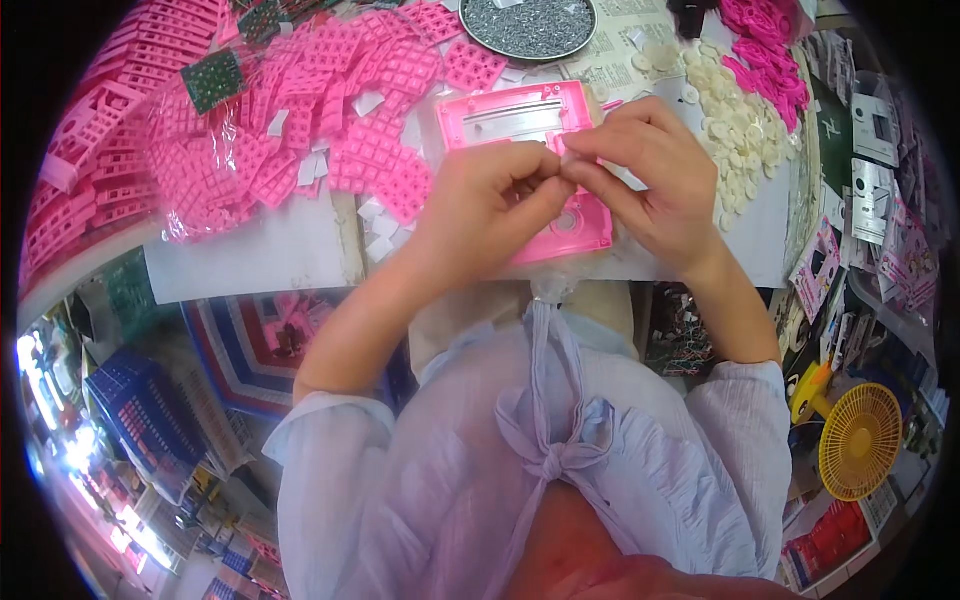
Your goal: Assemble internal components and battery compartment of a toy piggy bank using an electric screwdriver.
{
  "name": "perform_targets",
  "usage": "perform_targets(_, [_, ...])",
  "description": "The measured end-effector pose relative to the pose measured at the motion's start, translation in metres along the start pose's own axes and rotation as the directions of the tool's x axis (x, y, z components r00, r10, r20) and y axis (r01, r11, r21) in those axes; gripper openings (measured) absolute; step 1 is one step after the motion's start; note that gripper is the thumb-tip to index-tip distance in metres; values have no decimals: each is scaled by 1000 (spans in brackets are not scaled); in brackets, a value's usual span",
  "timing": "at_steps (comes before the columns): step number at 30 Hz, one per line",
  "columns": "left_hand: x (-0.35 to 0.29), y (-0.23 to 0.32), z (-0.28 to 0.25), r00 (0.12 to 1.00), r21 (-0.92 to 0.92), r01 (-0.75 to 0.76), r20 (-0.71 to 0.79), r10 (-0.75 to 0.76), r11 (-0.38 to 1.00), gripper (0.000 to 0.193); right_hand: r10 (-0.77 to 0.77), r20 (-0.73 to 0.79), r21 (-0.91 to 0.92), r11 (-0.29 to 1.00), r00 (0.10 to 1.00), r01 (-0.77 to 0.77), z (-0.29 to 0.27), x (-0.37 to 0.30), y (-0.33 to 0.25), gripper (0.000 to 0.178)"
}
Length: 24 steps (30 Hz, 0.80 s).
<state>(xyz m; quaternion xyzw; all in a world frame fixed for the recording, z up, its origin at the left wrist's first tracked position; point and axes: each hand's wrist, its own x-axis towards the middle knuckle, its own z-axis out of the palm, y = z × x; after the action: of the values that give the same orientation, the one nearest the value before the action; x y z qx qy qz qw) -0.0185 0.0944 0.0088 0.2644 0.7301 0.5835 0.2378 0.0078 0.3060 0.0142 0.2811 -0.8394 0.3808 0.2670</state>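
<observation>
My left hand (495, 205) and my right hand (655, 175) meet fingertip to fingertip over a pink plastic casing (590, 225). Both are closed, each with thumb and forefinger pinched together. Whatever sits between the fingertips is too small and covered to name. The casing lies open on the table, partly hidden under the hands; a silvery strip (515, 120) runs across its far part, and a round opening with a ring (568, 221) shows in its near part.
Pink button pads (375, 150) are heaped left, with a green circuit board (213, 82) on plastic wrap. A round tray (530, 58) of small metal pieces stands behind. Cream discs (740, 135) and bright pink bundles (765, 55) lie right. A yellow fan (860, 440) stands lower right.
</observation>
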Motion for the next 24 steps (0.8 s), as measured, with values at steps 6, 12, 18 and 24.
perform_targets(6, [1,-13,-16,928,548,-315,8,372,775,15,341,179,-90,940,923,-330,1,-5,-8,13])
perform_targets(12, [-7,-38,-6,923,698,-307,53,380,647,25,185,274,-372,925,944,-74,18,-19,-11,14])
perform_targets(18, [-6,-43,-4,917,700,-307,35,398,645,26,302,320,-427,892,898,-148,27,-20,-10,18])
perform_targets(24, [-7,-42,-5,906,692,-323,29,422,646,24,348,277,-579,804,896,-133,37,-20,-18,19])
